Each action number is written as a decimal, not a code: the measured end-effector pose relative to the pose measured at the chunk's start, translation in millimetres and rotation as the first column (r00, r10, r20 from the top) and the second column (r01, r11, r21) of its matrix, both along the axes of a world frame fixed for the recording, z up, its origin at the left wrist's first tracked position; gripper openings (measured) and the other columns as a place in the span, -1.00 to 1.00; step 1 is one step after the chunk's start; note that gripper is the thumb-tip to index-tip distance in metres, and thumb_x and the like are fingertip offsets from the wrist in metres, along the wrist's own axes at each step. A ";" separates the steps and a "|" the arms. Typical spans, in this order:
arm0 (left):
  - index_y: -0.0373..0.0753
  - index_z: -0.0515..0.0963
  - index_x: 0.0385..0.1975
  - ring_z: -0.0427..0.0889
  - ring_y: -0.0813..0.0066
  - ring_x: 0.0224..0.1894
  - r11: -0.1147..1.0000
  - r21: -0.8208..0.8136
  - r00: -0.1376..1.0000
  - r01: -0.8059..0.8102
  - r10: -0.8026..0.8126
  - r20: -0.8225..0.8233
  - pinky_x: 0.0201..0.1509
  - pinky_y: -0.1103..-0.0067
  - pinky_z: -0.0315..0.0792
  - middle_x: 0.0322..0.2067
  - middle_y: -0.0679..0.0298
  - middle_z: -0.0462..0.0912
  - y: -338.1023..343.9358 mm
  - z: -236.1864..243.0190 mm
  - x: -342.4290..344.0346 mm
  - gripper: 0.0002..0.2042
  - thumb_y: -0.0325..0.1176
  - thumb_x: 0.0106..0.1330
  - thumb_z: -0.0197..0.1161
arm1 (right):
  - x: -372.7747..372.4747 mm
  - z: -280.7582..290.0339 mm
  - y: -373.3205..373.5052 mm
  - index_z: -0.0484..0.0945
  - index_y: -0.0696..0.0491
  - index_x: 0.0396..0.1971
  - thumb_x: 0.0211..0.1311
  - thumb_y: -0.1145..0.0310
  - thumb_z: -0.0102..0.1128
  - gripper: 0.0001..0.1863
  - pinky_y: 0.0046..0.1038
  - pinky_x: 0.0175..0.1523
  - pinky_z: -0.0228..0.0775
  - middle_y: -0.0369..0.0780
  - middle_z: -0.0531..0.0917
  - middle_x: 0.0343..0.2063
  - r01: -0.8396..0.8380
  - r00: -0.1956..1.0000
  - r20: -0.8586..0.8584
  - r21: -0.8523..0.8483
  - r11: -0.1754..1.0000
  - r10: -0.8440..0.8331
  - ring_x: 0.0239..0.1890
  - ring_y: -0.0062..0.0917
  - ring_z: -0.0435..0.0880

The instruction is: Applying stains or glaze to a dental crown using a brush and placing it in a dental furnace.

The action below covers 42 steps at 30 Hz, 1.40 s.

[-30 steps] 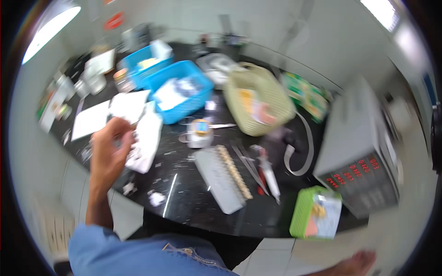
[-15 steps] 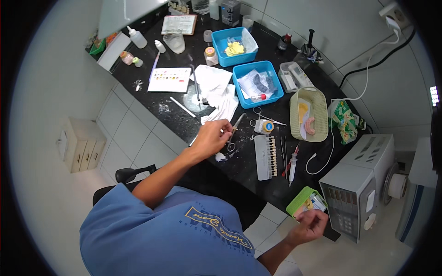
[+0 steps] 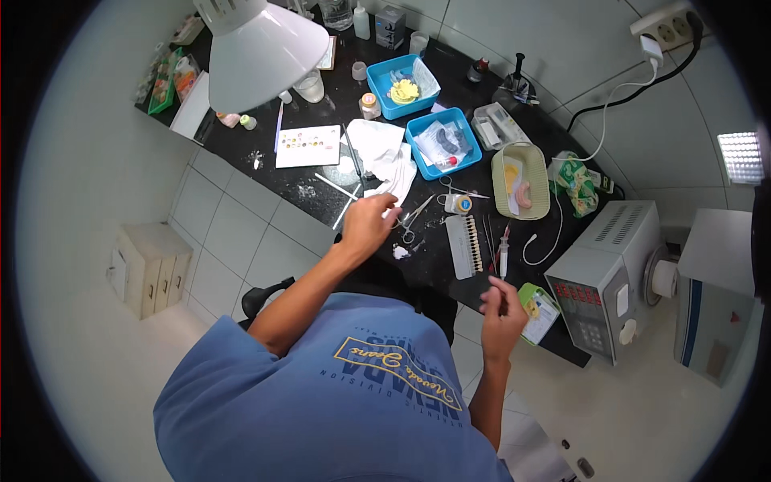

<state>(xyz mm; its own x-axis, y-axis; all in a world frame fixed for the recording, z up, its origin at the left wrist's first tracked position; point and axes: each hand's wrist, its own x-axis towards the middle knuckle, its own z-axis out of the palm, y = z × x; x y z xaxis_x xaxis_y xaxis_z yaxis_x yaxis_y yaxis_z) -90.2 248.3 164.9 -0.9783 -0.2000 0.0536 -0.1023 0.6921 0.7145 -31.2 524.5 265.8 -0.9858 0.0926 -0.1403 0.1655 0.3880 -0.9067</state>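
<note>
My left hand (image 3: 369, 225) hovers over the front of the black worktop, fingers loosely bent and parted, and I make out nothing in them. Beside its fingertips lie scissor-handled forceps (image 3: 411, 221). A folded white cloth (image 3: 381, 149) spreads just beyond. My right hand (image 3: 503, 313) is raised off the front edge, its fingers half curled, thumb apart from the index, nothing visible in it. Next to it are a small green basket (image 3: 530, 297) and a syringe (image 3: 503, 255). A grey tooth shade guide (image 3: 462, 247) with a row of tooth-shaped tabs rests between both hands.
Two blue baskets (image 3: 377, 80) stand at the back. A cream basket (image 3: 498, 181) holds a pink denture-like piece (image 3: 524, 195). A grey machine (image 3: 598, 273) stands at right. A white lamp shade (image 3: 269, 60) overhangs the left side. Near the cloth lies a white palette (image 3: 309, 146).
My right hand has moved left and away from me, off the green basket, and its fingers have loosened. My left hand's fingers have parted slightly. The view has shifted, bringing the lamp in.
</note>
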 end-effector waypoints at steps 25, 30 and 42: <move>-0.10 0.41 0.11 0.49 0.04 0.09 0.461 -0.354 0.558 -0.814 0.791 -0.253 0.10 0.27 0.43 -0.02 0.13 0.54 -565.9 -7.9 -67.1 -0.52 -0.31 0.15 0.33 | -2.0 -29.1 -111.4 0.62 0.21 -0.35 0.27 0.46 0.17 -0.88 -0.55 -0.40 0.47 -0.19 0.66 -0.58 -0.420 0.872 0.411 0.349 0.838 0.266 -0.52 -0.56 0.67; -0.09 0.30 0.25 0.45 -0.04 0.15 0.386 -0.487 0.433 -0.783 0.901 0.018 0.23 0.23 0.38 0.10 0.05 0.48 -629.7 -68.8 -25.5 -0.33 -0.27 0.09 0.40 | -72.7 -12.7 -174.9 0.62 0.21 -0.35 0.22 0.53 0.18 -0.92 -0.52 -0.41 0.50 -0.14 0.68 -0.43 -0.564 0.826 0.190 0.297 0.771 0.531 -0.48 -0.47 0.71; -0.22 0.52 -0.02 0.56 0.06 -0.05 0.630 -0.335 0.702 -0.701 0.693 -0.166 0.05 0.33 0.45 -0.15 0.10 0.53 -609.1 -56.2 -1.1 -0.66 -0.51 0.17 0.26 | -266.2 9.7 -444.7 0.56 0.14 -0.29 0.06 0.64 0.13 -0.81 -0.33 -0.19 0.51 -0.10 0.61 -0.35 -0.582 0.119 -0.388 0.719 0.380 0.914 -0.32 -0.28 0.64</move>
<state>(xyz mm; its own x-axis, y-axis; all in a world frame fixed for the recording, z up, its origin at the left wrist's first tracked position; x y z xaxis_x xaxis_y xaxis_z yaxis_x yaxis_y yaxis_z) -91.4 -360.9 108.7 -0.5534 -0.7849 0.2787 -0.6481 0.6160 0.4478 -297.4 79.9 275.4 -0.2837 -0.8856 0.3677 -0.9356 0.1716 -0.3085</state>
